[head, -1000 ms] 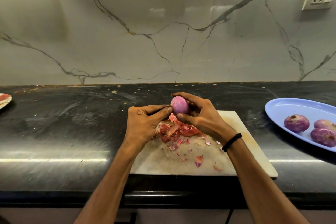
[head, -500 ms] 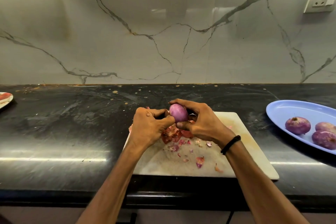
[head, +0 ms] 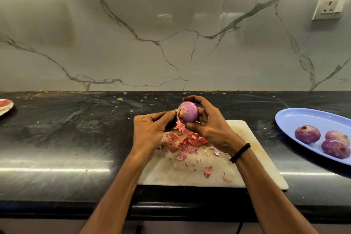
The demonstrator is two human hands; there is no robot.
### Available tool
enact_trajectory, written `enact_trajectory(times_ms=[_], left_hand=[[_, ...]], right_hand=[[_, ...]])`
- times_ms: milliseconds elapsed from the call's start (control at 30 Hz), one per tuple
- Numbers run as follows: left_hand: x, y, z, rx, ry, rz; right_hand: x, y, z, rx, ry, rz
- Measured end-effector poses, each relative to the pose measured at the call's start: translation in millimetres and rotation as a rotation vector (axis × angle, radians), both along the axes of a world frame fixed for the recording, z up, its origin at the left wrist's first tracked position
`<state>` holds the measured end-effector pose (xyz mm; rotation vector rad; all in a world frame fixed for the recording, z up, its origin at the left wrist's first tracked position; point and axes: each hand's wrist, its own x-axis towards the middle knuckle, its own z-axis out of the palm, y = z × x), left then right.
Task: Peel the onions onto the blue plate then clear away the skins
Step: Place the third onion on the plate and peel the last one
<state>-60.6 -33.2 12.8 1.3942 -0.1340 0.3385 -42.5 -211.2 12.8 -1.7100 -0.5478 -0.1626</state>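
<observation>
1. The small round purple onion [head: 189,114] is gripped in the right hand [head: 210,129], fingers curled over its far side and thumb under it. It is held above the far edge of the board.
2. A thin curl of skin [head: 178,117] at the onion's left end is pinched by the left hand [head: 150,131], whose other fingers are curled.
3. A black band [head: 240,153] is worn on the right wrist.
4. A heap of reddish onion skins [head: 182,141] is seen below the hands, partly hidden by them, on the stained white rectangular cutting board [head: 252,157]. Smaller flakes are scattered toward its near edge.
5. The board is laid on the black glossy stone counter [head: 66,129].
6. To the right, apart from the board, the oval blue plate [head: 303,118] is set, cut off by the frame edge. Three peeled onions [head: 307,134] are grouped on it.
7. At the far left edge, part of a white plate [head: 5,105] with something red on it is seen.
8. Behind the counter, a veined grey marble wall [head: 133,43] is seen, with a white socket [head: 329,6] at its upper right.
</observation>
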Motion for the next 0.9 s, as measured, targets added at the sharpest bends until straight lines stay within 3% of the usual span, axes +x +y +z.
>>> enact_trajectory(times_ms=[133,300,500,733,833,900], left_hand=[[1,3,-2,0.136,-0.040,0.127],[-5,-2,2,0.085,-0.099,-0.033],[2,-4,-8,0.287,-0.250,0.083],[1,-6,-2,-0.020,-0.060,0.018],[6,0,-6,-0.002,-0.051,0.145],[12,6,-13,0.150,-0.067,0.273]], right_hand=[[2,0,0,-0.004,0.021,-0.007],[3,1,-1,-0.007,0.018,-0.032],[2,4,-1,-0.063,-0.035,-0.100],[2,5,0,-0.019,-0.031,-0.103],[3,1,0,0.021,-0.005,-0.127],[3,-2,0,0.068,0.007,-0.144]])
